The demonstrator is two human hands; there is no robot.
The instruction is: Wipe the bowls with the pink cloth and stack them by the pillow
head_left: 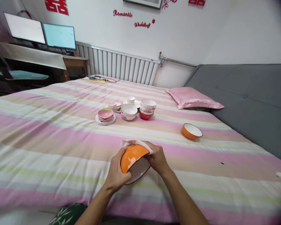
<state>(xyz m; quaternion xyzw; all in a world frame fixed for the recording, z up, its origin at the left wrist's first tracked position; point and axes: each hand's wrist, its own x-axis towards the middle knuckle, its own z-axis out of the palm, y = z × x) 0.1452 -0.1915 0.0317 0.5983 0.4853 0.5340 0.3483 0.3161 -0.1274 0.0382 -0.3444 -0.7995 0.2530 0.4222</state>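
Note:
An orange bowl [134, 156] with a white inside and dark rim is held tilted above the bed, its opening turned down toward me. My left hand [117, 172] grips its left side, with the thumb over the rim. On the far right side, my right hand [158, 157] is closed on a pale cloth [140, 142] pressed against the bowl; some of its fingers are hidden behind. A second orange bowl [192, 131] sits upright on the bed to the right.
Farther back on the striped bed [61, 140] stand stacked white-and-red bowls [148, 109], a white bowl [129, 112], pink bowls [105, 115] on plates and small dishes [130, 99]. A pink pillow [194, 98] lies by the grey headboard [253, 93]. Cables [100, 79] rest at the far edge.

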